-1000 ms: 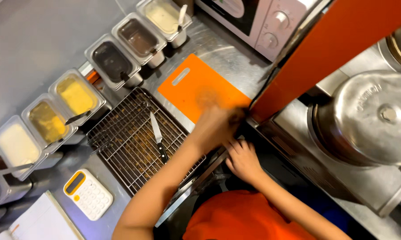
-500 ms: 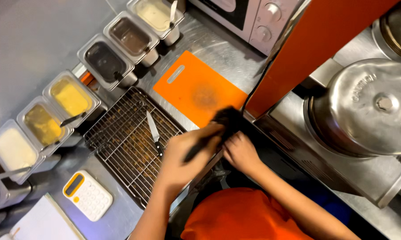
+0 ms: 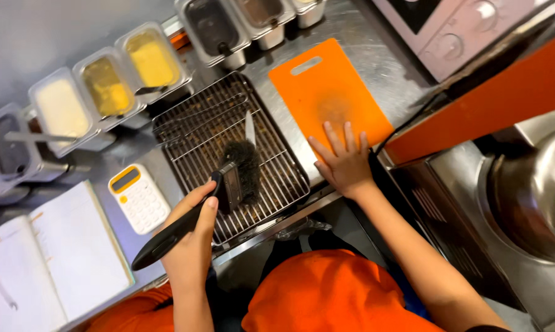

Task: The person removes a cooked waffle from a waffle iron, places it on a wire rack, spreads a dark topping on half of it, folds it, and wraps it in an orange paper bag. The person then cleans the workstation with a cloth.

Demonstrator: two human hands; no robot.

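At the front edge of the steel bench [image 3: 357, 46], the left hand [image 3: 188, 246] is clamped around the black handle of a wire brush [image 3: 222, 193], thumb laid along the top of the handle, so that the dark bristled head lies on the wire rack [image 3: 191, 144] near its front right part. The rack sits on a tray in the middle of the bench, its front edge close to the bench's front edge; a pair of metal tongs [image 3: 207, 114] lies across its rear half, and a knife [image 3: 250, 128] with a pale blade rests on it just behind the brush head. The right hand [image 3: 345, 161] lies flat, fingers spread apart and holding nothing, with its fingertips on the front end of the orange cutting board [image 3: 323, 83], which lies just to the right of the rack and reaches toward the back of the bench. Along the rear edge stands a row of clear containers [image 3: 108, 83] holding yellow, cream and dark contents, some with utensil handles protruding. Toward the left end of the bench, a yellow-and-white calculator [image 3: 139, 198] lies just left of the rack, beside an open book [image 3: 56, 258]. At the right, beyond the bench, a large metal pot [image 3: 536, 197] is partly in view.
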